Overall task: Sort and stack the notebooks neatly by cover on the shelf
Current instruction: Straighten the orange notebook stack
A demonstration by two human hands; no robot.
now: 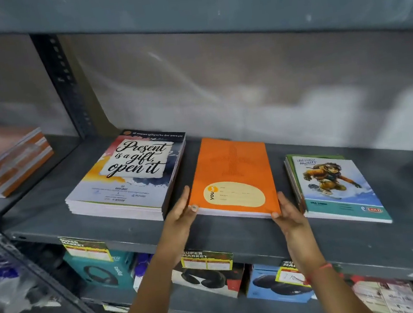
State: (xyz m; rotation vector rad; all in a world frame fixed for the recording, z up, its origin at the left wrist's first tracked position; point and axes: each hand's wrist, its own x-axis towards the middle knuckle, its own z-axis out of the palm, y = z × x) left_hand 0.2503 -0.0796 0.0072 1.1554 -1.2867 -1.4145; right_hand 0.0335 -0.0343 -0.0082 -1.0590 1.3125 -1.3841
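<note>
Three piles of notebooks lie on the grey metal shelf (368, 235). At the left is a pile with the cover "Present is a gift, open it" (129, 177). In the middle lies a thin orange pile (231, 176) with a cream label. At the right is a pile with a snowboarder cover (335, 189). My left hand (181, 212) presses against the orange pile's front left corner, thumb on the cover's edge. My right hand (288, 211) holds its front right corner. Both hands flank the orange pile.
Another pile of orange-edged notebooks (6, 159) sits in the bay at the far left, past an upright post (64, 83). The shelf below holds boxed headphones (102, 272) and price tags. An upper shelf (206, 6) hangs overhead.
</note>
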